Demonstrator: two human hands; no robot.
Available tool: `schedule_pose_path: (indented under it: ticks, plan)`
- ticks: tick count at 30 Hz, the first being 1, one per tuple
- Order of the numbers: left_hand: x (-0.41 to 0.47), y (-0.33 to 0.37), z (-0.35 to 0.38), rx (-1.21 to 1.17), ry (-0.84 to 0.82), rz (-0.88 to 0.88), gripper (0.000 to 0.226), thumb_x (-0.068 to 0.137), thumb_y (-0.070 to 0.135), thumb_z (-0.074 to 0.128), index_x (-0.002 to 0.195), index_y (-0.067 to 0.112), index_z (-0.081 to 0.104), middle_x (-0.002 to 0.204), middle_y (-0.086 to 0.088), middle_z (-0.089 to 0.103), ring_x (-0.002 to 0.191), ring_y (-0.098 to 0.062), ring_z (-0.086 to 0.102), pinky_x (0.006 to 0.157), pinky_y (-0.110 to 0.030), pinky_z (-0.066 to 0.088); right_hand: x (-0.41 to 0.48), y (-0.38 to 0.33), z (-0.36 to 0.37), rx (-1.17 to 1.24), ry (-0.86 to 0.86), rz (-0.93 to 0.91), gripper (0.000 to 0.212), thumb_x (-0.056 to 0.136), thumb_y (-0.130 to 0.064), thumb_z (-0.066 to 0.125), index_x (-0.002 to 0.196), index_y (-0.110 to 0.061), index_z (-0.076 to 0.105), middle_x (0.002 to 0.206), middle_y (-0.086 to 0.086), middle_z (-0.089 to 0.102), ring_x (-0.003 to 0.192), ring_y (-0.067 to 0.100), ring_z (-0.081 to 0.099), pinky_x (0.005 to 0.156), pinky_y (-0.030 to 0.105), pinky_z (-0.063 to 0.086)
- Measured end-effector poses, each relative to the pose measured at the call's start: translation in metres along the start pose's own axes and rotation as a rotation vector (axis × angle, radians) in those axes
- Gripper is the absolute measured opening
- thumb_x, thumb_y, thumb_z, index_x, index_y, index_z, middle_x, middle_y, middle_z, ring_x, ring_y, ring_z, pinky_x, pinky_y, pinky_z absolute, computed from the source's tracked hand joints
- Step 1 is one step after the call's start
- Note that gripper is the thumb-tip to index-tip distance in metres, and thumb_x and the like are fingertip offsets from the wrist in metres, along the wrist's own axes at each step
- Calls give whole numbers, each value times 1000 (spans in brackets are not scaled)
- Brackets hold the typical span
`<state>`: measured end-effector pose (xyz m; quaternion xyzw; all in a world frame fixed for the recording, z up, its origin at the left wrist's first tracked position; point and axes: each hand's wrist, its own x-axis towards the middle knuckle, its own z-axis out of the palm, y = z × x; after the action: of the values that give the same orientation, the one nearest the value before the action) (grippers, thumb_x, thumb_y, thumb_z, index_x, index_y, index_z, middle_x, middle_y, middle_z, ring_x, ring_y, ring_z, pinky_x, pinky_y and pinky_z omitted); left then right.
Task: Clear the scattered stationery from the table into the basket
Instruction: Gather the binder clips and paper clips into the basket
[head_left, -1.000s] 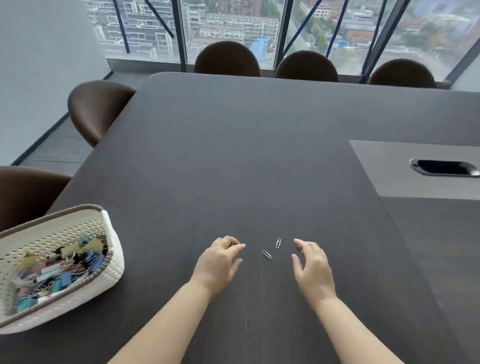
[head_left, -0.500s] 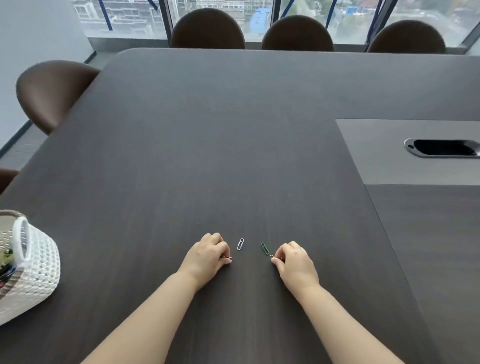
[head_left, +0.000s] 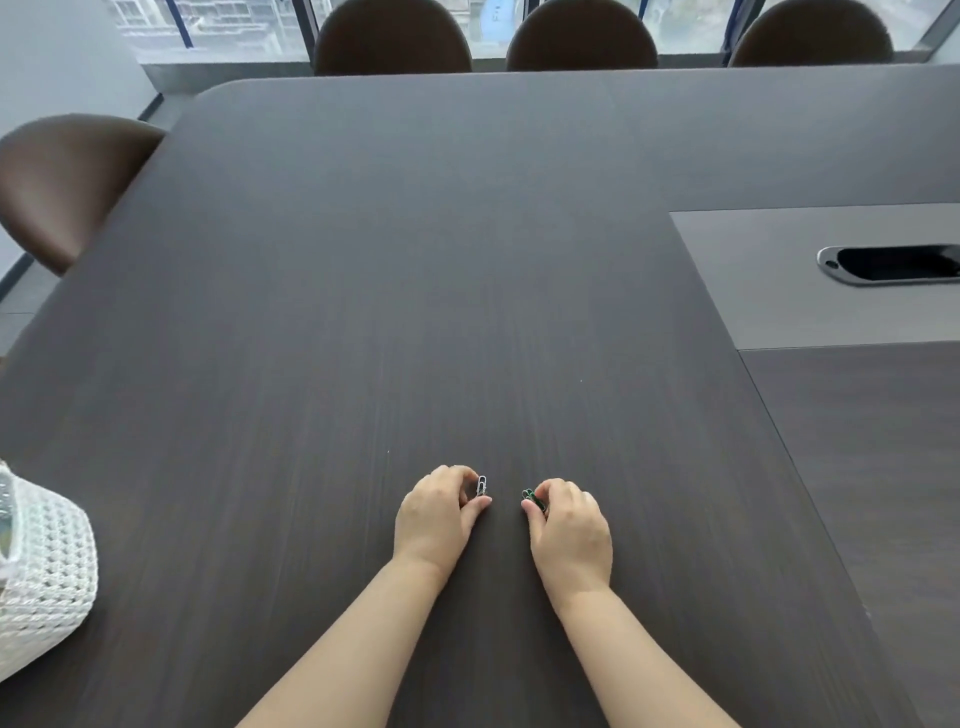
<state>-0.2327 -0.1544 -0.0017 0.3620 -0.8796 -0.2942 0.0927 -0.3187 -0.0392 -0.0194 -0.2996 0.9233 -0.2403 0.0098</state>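
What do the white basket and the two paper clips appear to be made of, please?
White openwork basket: probably moulded plastic, matte, judging by its regular woven-look pattern. Silver paper clip: bare bent wire, glinting. Green paper clip: seemingly coated wire, evenly coloured.

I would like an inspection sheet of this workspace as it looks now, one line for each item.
Surface: dark wooden table, with a grey panel set in at the right.
Job's things: silver paper clip and green paper clip near the front edge; white basket at the far left.
Clutter: nothing seen.
Fingers: left hand pinches the silver paper clip; right hand pinches the green paper clip.
Cables: nothing seen; a dark slot sits in the panel.
Surroundings: brown chairs around the table, windows behind.
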Motion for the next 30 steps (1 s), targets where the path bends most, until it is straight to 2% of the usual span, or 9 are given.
schedule_pose_path:
  ticks: [3, 7, 11, 15, 18, 24, 27, 30]
  plan:
    - [-3, 2, 6, 21, 38, -34, 16, 84, 31, 62, 92, 18, 65, 89, 2, 54, 83, -17, 55, 72, -27, 41, -2, -2, 3, -72, 35, -5, 30, 61, -19, 83, 66, -15, 54, 61, 1, 56, 52, 22, 52, 46, 33, 45]
    - [-4, 4, 12, 22, 86, -43, 12, 84, 27, 62, 87, 17, 67, 89, -1, 57, 84, -18, 54, 74, -28, 41, -3, -2, 5, -111, 41, -16, 31, 61, -19, 83, 65, -15, 52, 61, 1, 54, 52, 21, 51, 45, 33, 43]
    - [-3, 2, 12, 50, 54, -27, 12, 87, 29, 58, 88, 18, 64, 91, 2, 54, 86, -15, 52, 75, -24, 37, -4, 0, 4, -129, 46, -21, 33, 58, -19, 84, 64, -15, 52, 61, 1, 54, 51, 20, 50, 44, 31, 41]
    - [-8, -5, 10, 37, 56, 61, 6, 83, 19, 65, 79, 15, 62, 83, 2, 54, 78, -17, 52, 70, -27, 39, -5, 5, 3, -75, 69, 50, 30, 61, -25, 83, 74, -13, 58, 71, 5, 58, 59, 25, 55, 50, 36, 46]
    - [-13, -12, 12, 37, 85, 125, 11, 77, 10, 69, 74, 13, 59, 78, -1, 54, 71, -20, 53, 65, -33, 44, -3, 5, 3, -91, 49, 46, 29, 61, -24, 83, 66, -17, 56, 68, 3, 55, 58, 24, 54, 50, 35, 43]
    - [-17, -12, 13, -79, 200, 64, 13, 86, 16, 52, 77, 7, 53, 76, -1, 53, 66, -19, 49, 62, -31, 38, -5, 10, 3, -104, 74, -35, 30, 61, -19, 83, 63, -15, 54, 68, 4, 54, 56, 24, 53, 49, 34, 44]
    - [-23, -12, 11, -192, 223, -28, 12, 89, 9, 55, 78, 5, 51, 74, 1, 52, 66, -20, 48, 62, -31, 37, -10, 14, 4, -101, 116, -131, 22, 69, -16, 74, 67, -14, 52, 71, 2, 55, 57, 22, 51, 50, 32, 46]
    - [-33, -12, 7, -229, 217, -56, 16, 87, 7, 56, 77, 13, 46, 69, 10, 47, 62, -13, 45, 60, -24, 34, -12, 12, 3, -84, 103, -169, 25, 64, -9, 80, 70, -12, 55, 67, 3, 56, 55, 22, 52, 49, 31, 48]
